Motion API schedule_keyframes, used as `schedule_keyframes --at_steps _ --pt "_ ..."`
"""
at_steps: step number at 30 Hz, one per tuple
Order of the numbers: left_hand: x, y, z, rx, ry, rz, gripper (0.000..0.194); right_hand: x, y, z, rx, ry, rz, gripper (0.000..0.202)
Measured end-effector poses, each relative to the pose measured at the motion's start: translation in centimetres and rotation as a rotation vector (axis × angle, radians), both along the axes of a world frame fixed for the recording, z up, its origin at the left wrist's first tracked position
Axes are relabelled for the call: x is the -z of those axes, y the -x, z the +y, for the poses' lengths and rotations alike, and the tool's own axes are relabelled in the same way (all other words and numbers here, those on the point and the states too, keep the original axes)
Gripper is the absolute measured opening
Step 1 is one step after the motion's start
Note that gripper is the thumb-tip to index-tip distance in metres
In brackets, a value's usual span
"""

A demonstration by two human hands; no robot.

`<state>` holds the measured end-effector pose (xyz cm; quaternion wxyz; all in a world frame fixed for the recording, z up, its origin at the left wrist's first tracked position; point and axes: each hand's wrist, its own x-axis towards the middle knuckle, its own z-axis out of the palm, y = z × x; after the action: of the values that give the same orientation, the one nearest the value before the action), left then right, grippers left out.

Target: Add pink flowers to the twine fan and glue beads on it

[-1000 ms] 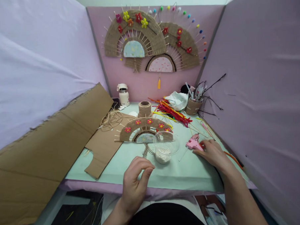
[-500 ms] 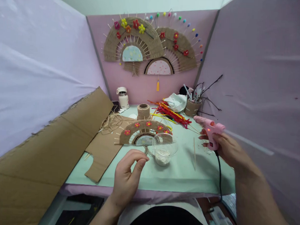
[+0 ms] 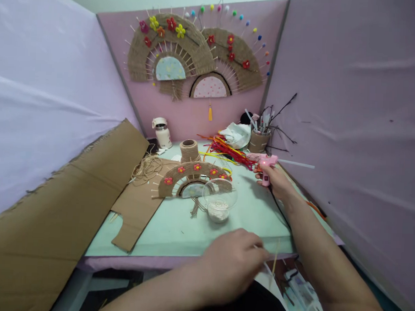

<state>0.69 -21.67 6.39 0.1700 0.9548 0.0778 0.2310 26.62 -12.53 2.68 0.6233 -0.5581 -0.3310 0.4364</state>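
Observation:
My right hand (image 3: 273,179) is wrapped round a pink glue gun (image 3: 268,163), held above the right part of the table; a pale glue stick (image 3: 296,164) sticks out of its rear. Low at the table's front edge, my left hand (image 3: 239,262) is closed, with thumb and forefinger pinching a thin whitish stick (image 3: 267,269); a tan skewer (image 3: 275,260) shows just beside the fingertips. Behind my left hand stands a clear plastic cup (image 3: 219,211) holding small white bits. A small twine-covered fan (image 3: 197,169) with red flowers lies partly behind the cup.
A twine spool (image 3: 189,151), a white bottle (image 3: 163,134), red and orange pipe cleaners (image 3: 228,152) and a pot (image 3: 259,141) with twigs stand at the back. Cardboard (image 3: 136,216) lies at left beside a tangle of twine (image 3: 148,168). Decorated fans (image 3: 201,50) hang on the back wall.
My left hand has moved right and down, now pinching a thin stick. My right hand moved left with the glue gun, whose glue stick now shows. The view has shifted.

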Motion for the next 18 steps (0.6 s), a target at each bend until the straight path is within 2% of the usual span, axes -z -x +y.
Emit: schedule_keyframes --at_steps 3,5,6,7,9,12,14,16,18 --pt "3.7 -4.4 -1.6 0.257 -0.162 0.084 0.011 0.3 -0.1 -0.1 -0.003 0.005 0.01 0.016" --pt "4.6 -5.9 -1.9 0.34 -0.204 0.092 0.012 0.3 -0.2 -0.3 0.007 -0.003 0.018 0.017" --pt "4.4 -6.0 -1.8 0.35 -0.204 0.09 0.013 0.3 -0.3 -0.4 0.011 -0.008 0.028 0.017" --pt "3.7 -5.7 -1.5 0.339 -0.192 0.083 0.014 0.2 -0.5 -0.5 0.01 -0.007 0.042 0.017" --pt "1.1 -4.0 -0.3 0.262 -0.153 0.052 0.016 0.0 -0.6 -0.5 0.0 0.004 0.074 0.017" --pt "-4.1 -0.7 2.4 -0.032 -0.098 -0.047 0.026 -0.9 -0.7 0.0 -0.054 0.009 0.098 0.015" --pt "-6.8 0.7 4.7 -0.228 -0.133 -0.004 0.029 -1.5 -0.7 0.6 -0.085 -0.016 0.095 0.015" --pt "-7.8 0.9 7.0 -0.256 -0.164 0.194 0.028 -1.8 -0.5 1.2 -0.11 -0.045 0.097 0.015" --pt "-7.2 0.0 9.0 -0.23 -0.119 0.378 0.024 -1.6 -0.5 1.8 -0.116 -0.047 0.1 0.017"
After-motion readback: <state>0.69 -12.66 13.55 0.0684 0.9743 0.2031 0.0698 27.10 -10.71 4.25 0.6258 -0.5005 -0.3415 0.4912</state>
